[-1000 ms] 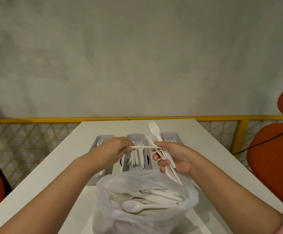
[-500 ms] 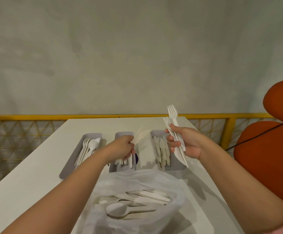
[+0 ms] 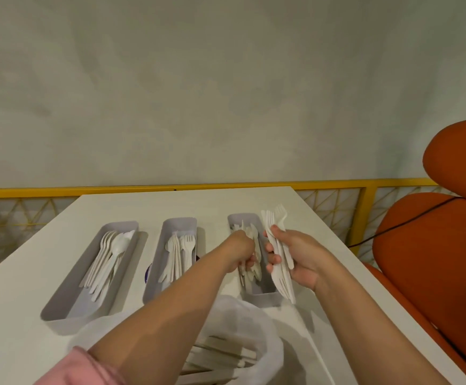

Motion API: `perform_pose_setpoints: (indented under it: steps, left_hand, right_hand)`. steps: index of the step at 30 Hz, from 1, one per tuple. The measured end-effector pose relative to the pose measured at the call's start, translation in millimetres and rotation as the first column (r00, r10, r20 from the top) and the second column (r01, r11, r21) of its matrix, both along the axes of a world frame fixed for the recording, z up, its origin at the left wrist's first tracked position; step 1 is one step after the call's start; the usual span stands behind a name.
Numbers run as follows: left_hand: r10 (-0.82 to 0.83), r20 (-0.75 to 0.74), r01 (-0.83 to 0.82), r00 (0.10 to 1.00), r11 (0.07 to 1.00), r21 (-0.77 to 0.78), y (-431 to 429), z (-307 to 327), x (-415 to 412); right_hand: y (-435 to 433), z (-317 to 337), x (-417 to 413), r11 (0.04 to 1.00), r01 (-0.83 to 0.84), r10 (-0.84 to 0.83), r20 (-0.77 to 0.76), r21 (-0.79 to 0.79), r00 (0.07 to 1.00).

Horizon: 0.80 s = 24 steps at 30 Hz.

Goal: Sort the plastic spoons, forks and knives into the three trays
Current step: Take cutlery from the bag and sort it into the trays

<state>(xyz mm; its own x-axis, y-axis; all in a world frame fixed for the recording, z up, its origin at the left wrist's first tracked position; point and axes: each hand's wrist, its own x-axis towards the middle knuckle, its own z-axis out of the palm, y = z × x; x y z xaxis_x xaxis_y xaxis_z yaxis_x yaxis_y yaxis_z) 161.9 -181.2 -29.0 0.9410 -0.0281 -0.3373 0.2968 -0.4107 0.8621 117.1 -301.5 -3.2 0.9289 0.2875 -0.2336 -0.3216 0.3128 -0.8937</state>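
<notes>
Plainly, both hands meet at the right tray (image 3: 244,218). The left hand (image 3: 240,252) reaches down into it, fingers curled on a white piece (image 3: 250,234) among the others lying there, though it is too blurred to tell which kind. Just at its 3 o'clock the right hand (image 3: 295,259) grips a bundle of forks (image 3: 277,220), tines showing at both ends, over the tray's right edge. The middle tray (image 3: 180,223) and left tray (image 3: 120,227) lie toward 9 o'clock, each holding white cutlery. At 6 o'clock a plastic bag (image 3: 265,329) of more cutlery sits on the white table (image 3: 18,301) — the left forearm crosses over it.
</notes>
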Motion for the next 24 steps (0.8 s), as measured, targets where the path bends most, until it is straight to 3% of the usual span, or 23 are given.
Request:
perform_pose_setpoints:
  steps: [4, 10, 12, 14, 18, 24]
  left_hand:
    - [-0.024, 0.027, 0.024, 0.999, 1.0, 0.003, -2, 2, 0]
    - [-0.142, 0.145, 0.119, 0.979, 0.981, 0.155, 9, 4, -6]
    - [-0.132, 0.172, 0.124, 0.976, 0.991, 0.056, 12, 10, -15]
    - [-0.125, 0.1, 0.134, 0.987, 0.987, -0.091, 15, 18, -31]
    - [-0.28, -0.04, 0.255, 0.959, 0.917, -0.307, 24, 23, -53]
    - [-0.3, -0.034, 0.265, 0.953, 0.886, -0.382, 33, 22, -68]
  right_hand:
    - [-1, -3, 4, 0.999, -0.012, 0.012, 0.008, 0.031, 1.0]
    - [3, -7, 5, 0.998, -0.014, 0.012, 0.022, 0.065, 1.0]
    - [5, -6, 5, 0.996, 0.015, -0.018, 0.029, 0.093, 0.999]
    - [7, -4, 6, 0.991, 0.053, -0.057, 0.029, 0.122, 0.998]
    - [13, -3, 8, 0.977, 0.154, -0.158, 0.016, 0.149, 0.987]
    - [25, -5, 4, 0.96, 0.239, -0.235, -0.043, 0.146, 0.971]
